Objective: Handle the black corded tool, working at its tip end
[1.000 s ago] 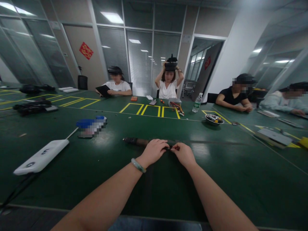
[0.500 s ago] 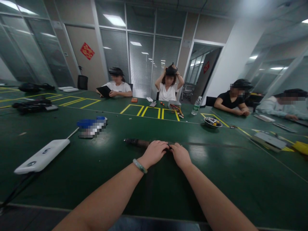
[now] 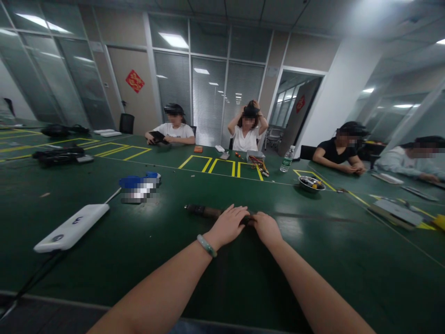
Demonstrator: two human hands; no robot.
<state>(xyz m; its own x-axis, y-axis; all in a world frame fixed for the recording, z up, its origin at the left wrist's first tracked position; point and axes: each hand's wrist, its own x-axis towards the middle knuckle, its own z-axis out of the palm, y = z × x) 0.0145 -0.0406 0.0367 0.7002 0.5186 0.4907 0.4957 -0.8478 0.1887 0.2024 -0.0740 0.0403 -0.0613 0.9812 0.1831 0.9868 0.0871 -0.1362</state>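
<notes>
A dark rod-shaped object (image 3: pixel 205 211) with a black end and a brown middle lies across the green table, and a thin dark line runs on from it to the right. My left hand (image 3: pixel 227 227) is curled over its middle, with a jade bangle (image 3: pixel 206 245) on the wrist. My right hand (image 3: pixel 266 228) sits just beside it, its fingertips against the dark part. The two hands almost meet, and they hide the rod's middle.
A white flat device (image 3: pixel 72 228) with a cable lies on the green table (image 3: pixel 83 273) to my left. Ahead stand a blurred blue package (image 3: pixel 139 188), a steel bowl (image 3: pixel 311 184) and a water bottle (image 3: pixel 287 158). Several co-workers sit around the table.
My fingers have gone from a close pinch to lying flatter over the rod. The view has tilted slightly. The co-worker opposite has lowered the black headset onto their head.
</notes>
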